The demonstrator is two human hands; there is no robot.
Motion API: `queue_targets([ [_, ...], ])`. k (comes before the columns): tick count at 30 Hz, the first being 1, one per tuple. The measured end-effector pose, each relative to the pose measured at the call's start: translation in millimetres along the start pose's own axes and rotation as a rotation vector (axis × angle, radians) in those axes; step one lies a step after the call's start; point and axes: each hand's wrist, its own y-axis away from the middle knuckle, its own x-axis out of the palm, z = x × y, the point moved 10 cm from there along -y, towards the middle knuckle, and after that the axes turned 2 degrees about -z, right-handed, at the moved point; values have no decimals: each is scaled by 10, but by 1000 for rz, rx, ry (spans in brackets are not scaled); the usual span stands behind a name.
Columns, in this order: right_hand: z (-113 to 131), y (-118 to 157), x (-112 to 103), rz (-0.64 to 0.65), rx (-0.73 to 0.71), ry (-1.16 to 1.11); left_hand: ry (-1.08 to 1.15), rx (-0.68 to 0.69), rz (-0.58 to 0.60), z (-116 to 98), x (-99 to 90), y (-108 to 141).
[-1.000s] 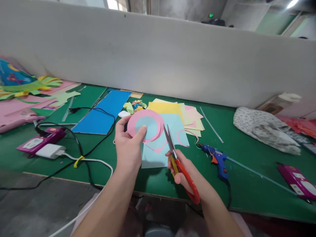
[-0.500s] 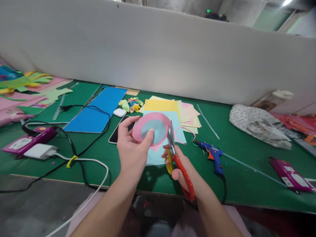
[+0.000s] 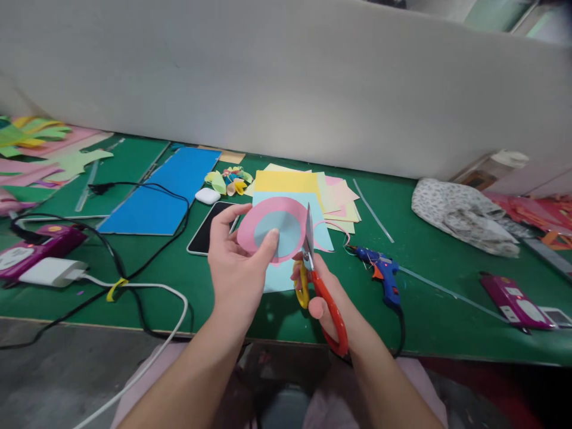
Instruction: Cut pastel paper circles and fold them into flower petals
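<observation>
Between thumb and fingers, my left hand (image 3: 239,262) pinches a round pink paper (image 3: 252,229) with a pale blue paper circle (image 3: 286,233) layered at its middle. My right hand (image 3: 328,292) grips scissors (image 3: 329,310) with one red and one yellow handle. Their blades point up and away at the pink paper's right edge. Light blue sheets (image 3: 279,280) lie beneath the hands, and a thin curled pink strip (image 3: 342,228) rests to the right of the blades.
A blue glue gun (image 3: 379,268) lies right of my hands, its cord off the edge. Left are a phone (image 3: 208,229), a white case (image 3: 208,195), a blue board (image 3: 165,190) and tangled cables. Paper sheets (image 3: 286,180) are stacked behind. Power strips (image 3: 518,304) flank both sides.
The view has shifted slightly, so the table things appear a bit lower or further left. My hands keep their hold, and the scissor blades look closer together along the pink paper's edge.
</observation>
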Motion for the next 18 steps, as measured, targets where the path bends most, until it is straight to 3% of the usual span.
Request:
queue_targets([
  [18,84,3,-27,-52,-43,11,-24,2,16,9,47,35],
])
